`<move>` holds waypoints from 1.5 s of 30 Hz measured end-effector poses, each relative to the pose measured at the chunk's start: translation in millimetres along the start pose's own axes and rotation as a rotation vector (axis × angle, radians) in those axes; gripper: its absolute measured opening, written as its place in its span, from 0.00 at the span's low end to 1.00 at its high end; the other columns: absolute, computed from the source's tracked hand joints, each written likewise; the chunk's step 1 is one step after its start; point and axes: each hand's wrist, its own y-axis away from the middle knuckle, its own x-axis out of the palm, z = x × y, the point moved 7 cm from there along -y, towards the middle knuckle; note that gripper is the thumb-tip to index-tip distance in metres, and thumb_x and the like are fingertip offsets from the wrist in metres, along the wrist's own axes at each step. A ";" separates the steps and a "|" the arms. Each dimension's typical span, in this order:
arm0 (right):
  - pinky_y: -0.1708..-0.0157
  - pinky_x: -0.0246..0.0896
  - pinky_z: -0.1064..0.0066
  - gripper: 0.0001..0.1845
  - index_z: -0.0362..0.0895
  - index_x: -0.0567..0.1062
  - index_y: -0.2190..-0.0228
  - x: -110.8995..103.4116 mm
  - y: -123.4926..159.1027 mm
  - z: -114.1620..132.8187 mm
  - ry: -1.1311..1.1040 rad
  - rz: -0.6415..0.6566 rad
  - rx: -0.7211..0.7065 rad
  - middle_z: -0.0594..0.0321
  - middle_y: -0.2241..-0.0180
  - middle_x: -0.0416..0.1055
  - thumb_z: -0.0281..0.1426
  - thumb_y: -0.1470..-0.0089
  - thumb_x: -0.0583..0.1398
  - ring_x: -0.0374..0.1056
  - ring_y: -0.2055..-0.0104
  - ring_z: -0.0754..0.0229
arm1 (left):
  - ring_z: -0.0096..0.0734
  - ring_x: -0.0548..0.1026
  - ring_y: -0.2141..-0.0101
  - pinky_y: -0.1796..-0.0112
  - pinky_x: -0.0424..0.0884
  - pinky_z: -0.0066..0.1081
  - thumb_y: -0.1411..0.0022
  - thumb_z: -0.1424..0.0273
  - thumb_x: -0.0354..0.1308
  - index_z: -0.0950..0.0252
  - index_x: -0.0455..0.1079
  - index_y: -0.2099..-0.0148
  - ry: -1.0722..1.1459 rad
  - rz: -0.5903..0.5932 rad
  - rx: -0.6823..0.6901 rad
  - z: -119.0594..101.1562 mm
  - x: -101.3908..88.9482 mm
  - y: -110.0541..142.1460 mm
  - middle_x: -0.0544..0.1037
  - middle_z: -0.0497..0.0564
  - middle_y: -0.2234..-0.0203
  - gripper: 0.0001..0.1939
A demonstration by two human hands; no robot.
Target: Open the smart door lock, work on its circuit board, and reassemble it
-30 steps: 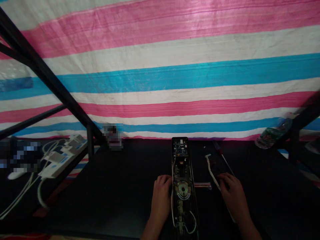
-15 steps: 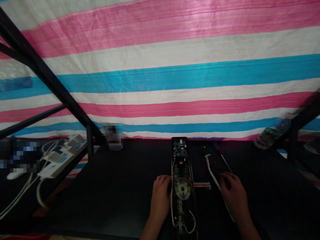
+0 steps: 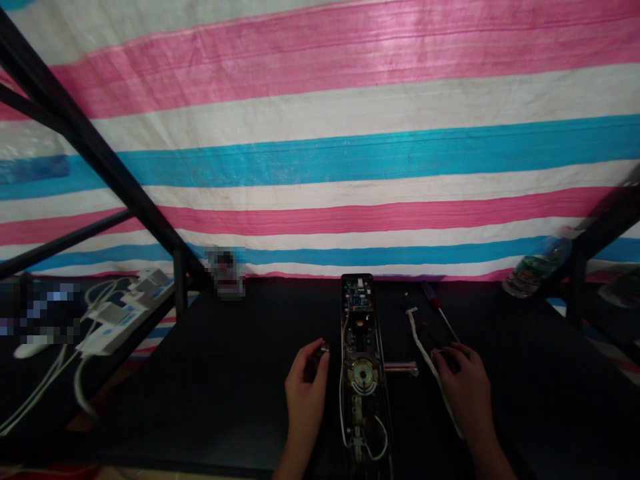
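Observation:
A long, narrow electronic device lies open on the black table, showing a circuit board, a round speaker and white wires. Left of it, my left hand is raised, thumb and forefinger closed on a small shiny piece too small to name. To the device's right, my right hand rests by a white cable, its fingers curled in a pinch. What those fingers hold, if anything, is hidden. Just beyond that hand lies a screwdriver with a red and dark handle. A thin clear packet pokes out beside the device.
A plastic bottle leans at the back right beside a black frame post. On the left are a white power strip with plugs and cables, and a diagonal black bar. A striped tarp hangs behind the table.
My left hand has come away from the device's side, moving left and turning so the small piece between its fingertips shows. My right hand has barely shifted. The view has tilted slightly.

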 end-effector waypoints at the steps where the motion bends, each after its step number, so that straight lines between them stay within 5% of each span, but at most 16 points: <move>1: 0.54 0.66 0.55 0.32 0.40 0.80 0.69 0.2 0.0 -0.1 -0.006 0.004 0.004 0.43 0.56 0.71 0.56 0.42 0.54 0.71 0.55 0.45 | 0.39 0.80 0.59 0.56 0.76 0.37 0.38 0.58 0.61 0.65 0.77 0.52 -0.007 0.004 0.022 -8.2 -0.5 1.1 0.82 0.57 0.58 0.18; 9: 0.54 0.66 0.54 0.31 0.41 0.78 0.67 -1.4 1.7 -3.7 -0.042 -0.033 0.014 0.45 0.57 0.75 0.56 0.42 0.54 0.73 0.57 0.45 | 0.43 0.75 0.54 0.52 0.74 0.45 0.39 0.68 0.62 0.59 0.81 0.57 -0.138 0.199 0.284 -60.8 35.9 8.4 0.83 0.53 0.61 0.09; 17: 0.52 0.66 0.54 0.35 0.39 0.78 0.60 -7.1 3.0 -9.4 -0.074 -0.062 0.089 0.44 0.55 0.77 0.59 0.43 0.53 0.74 0.56 0.43 | 0.44 0.72 0.53 0.51 0.73 0.45 0.37 0.71 0.61 0.59 0.80 0.54 -0.209 0.312 0.384 -62.2 39.7 8.8 0.83 0.53 0.59 0.10; 25: 0.51 0.66 0.54 0.34 0.40 0.78 0.59 -7.7 3.2 -11.4 -0.113 -0.045 0.130 0.45 0.55 0.78 0.58 0.44 0.55 0.74 0.54 0.43 | 0.42 0.71 0.53 0.50 0.72 0.43 0.37 0.74 0.61 0.58 0.80 0.56 -0.190 0.427 0.342 -65.2 38.3 5.3 0.83 0.52 0.59 0.10; 32: 0.50 0.66 0.53 0.35 0.40 0.79 0.59 -7.8 2.8 -18.2 -0.152 -0.065 0.174 0.44 0.55 0.78 0.59 0.46 0.56 0.73 0.53 0.42 | 0.42 0.71 0.52 0.50 0.73 0.44 0.35 0.71 0.59 0.58 0.79 0.50 -0.159 0.365 0.263 -52.1 38.0 10.5 0.81 0.54 0.56 0.13; 45: 0.48 0.65 0.52 0.35 0.41 0.80 0.58 -7.5 3.0 -18.0 -0.204 -0.053 0.210 0.47 0.54 0.78 0.59 0.48 0.58 0.73 0.52 0.42 | 0.43 0.69 0.48 0.48 0.72 0.48 0.32 0.72 0.58 0.56 0.76 0.48 -0.299 0.459 0.463 -61.2 39.7 27.9 0.81 0.51 0.51 0.13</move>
